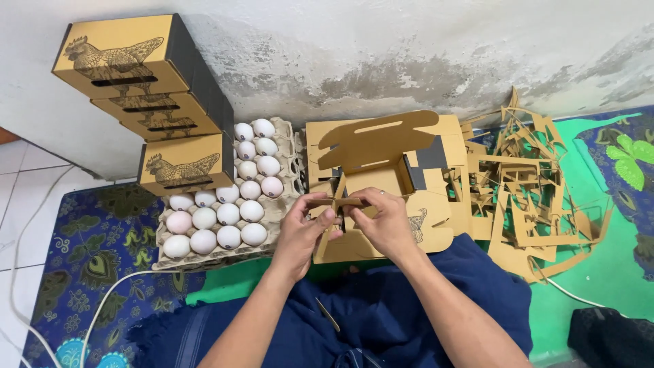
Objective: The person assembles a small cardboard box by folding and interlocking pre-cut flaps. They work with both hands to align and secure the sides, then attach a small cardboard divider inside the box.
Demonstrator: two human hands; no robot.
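My left hand [304,227] and my right hand [383,219] meet over my lap, both pinching a small brown cardboard insert piece [338,202] made of crossed strips. Just beyond it lies a half-folded brown cardboard box [381,146] with its handle flap raised, on top of a stack of flat box blanks [436,225]. To the left sits a grey pulp egg tray [283,211] holding several white and pale pink eggs [228,215].
Three finished brown boxes with a rooster drawing [146,88] are stacked at the back left against the wall, one overhanging the tray. A heap of cardboard offcuts [538,184] lies on the right. A white cable [95,313] runs over the patterned mat. A dark bag [610,334] sits at bottom right.
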